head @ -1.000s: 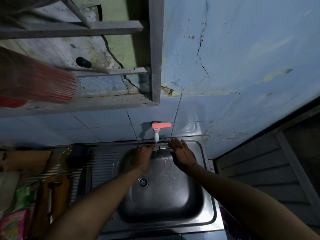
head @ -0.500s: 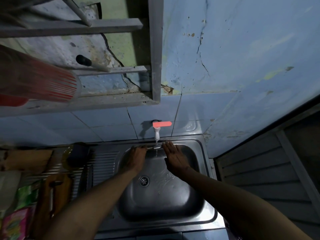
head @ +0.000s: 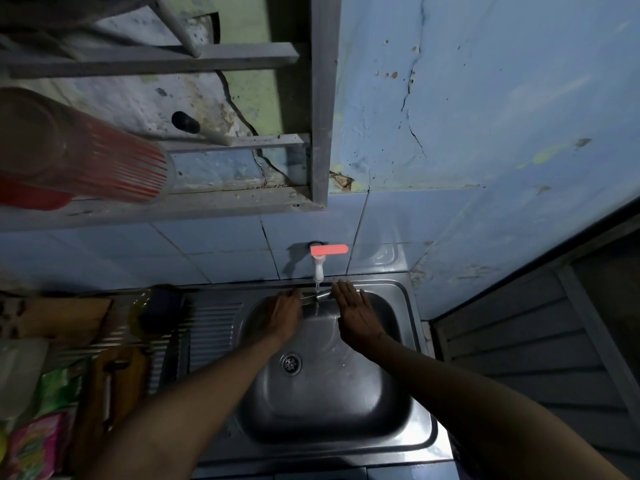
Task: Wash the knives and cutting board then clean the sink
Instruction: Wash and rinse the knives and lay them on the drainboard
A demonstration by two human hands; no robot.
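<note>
The sink [head: 408, 344] basin lies bare around the drain [head: 291, 363], so its near half leaves open room for a hand. At the far wall, the left hand [head: 282, 318] and right hand [head: 355, 315] flank a knife [head: 317, 296] held under the tap [head: 318, 268], filling that end. Overhead, a metal shelf frame [head: 322, 98] hangs low to the left. The surface left of the basin is crowded: a dish rack [head: 114, 337], a wooden board [head: 104, 396] and packets [head: 38, 441] block that side.
</note>
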